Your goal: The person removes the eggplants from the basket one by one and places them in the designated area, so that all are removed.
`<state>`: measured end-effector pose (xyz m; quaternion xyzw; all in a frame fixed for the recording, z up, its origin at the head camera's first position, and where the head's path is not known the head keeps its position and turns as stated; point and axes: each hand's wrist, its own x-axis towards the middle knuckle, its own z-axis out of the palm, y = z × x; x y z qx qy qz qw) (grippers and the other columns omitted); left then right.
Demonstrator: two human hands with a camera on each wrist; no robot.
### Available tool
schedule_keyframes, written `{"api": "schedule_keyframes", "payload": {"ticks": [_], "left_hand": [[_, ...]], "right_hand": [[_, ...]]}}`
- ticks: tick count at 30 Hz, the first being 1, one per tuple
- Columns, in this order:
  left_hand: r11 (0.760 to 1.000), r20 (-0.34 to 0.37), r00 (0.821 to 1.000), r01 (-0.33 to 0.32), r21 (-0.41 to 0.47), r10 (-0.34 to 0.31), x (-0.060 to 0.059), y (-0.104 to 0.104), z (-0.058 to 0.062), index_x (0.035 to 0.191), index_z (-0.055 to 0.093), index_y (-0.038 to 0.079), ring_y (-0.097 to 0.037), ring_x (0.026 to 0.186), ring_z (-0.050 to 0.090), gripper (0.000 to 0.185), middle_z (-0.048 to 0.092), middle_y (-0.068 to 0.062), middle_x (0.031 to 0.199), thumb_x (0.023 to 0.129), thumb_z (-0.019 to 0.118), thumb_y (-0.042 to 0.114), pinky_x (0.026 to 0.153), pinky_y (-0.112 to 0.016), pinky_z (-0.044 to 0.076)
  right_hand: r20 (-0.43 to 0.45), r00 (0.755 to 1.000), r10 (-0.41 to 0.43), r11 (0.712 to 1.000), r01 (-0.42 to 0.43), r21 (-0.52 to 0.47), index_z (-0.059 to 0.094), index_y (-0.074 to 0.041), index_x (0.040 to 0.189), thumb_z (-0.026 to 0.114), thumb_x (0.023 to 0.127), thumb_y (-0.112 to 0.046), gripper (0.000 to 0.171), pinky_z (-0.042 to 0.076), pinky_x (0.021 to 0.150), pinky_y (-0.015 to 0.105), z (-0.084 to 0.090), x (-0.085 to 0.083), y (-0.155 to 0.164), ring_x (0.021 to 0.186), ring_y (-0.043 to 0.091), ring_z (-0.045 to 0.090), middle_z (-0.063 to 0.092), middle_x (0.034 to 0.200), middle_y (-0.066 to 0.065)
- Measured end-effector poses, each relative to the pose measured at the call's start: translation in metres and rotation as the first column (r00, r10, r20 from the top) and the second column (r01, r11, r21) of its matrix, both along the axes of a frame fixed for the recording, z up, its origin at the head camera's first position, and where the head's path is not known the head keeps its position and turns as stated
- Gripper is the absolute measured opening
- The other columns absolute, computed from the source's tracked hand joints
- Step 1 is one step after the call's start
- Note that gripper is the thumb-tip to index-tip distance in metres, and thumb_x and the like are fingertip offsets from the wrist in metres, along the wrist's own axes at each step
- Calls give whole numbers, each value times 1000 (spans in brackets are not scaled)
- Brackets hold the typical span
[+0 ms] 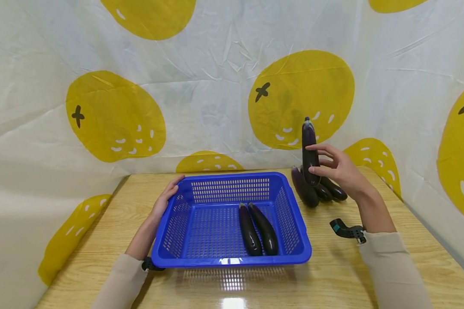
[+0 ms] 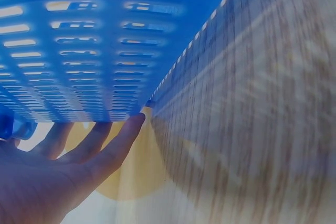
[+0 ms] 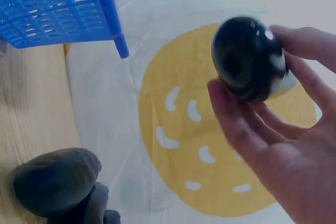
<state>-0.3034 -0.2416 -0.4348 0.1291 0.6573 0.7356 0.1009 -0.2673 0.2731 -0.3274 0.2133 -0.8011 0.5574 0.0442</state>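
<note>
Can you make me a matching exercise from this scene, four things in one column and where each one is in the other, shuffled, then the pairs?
Things:
1. left hand
2. right hand
3. two eggplants
4. eggplant pile

Places:
A. lying side by side inside the blue basket
B. on the table, right of the basket
C. resting against the basket's left rim
D. holding one eggplant upright above the pile

Pairs: 1-C, 2-D, 3-A, 4-B
</note>
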Motion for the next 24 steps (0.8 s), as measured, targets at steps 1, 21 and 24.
{"api": "schedule_keyframes", "payload": {"ticks": [1,21,24], "left_hand": [[1000,2,1000,1,0,-1,0,0,0,167,13,16,-11,133,48,55,23,-11,168,115,26,30,103,-25,49],[1000,4,1000,-5,-16,5,1,0,1,167,12,14,-8,131,47,57,23,-11,167,115,26,31,102,-22,48],[1000,8,1000,-3,-12,3,2,1,1,167,12,15,-8,131,47,56,23,-11,167,115,27,32,101,-22,48]], "right_hand": [[-10,1000,0,1000,0,0,48,-11,151,63,101,-6,53,54,91,20,0,0,1,114,9,64,49,141,-1],[4,997,-80,996,81,-42,53,-12,143,67,99,-6,47,50,108,36,-7,-4,14,136,30,49,44,149,14],[10,998,-55,993,56,-101,52,-10,144,65,99,-1,48,56,86,19,-8,-5,17,117,13,60,47,137,6]]}}
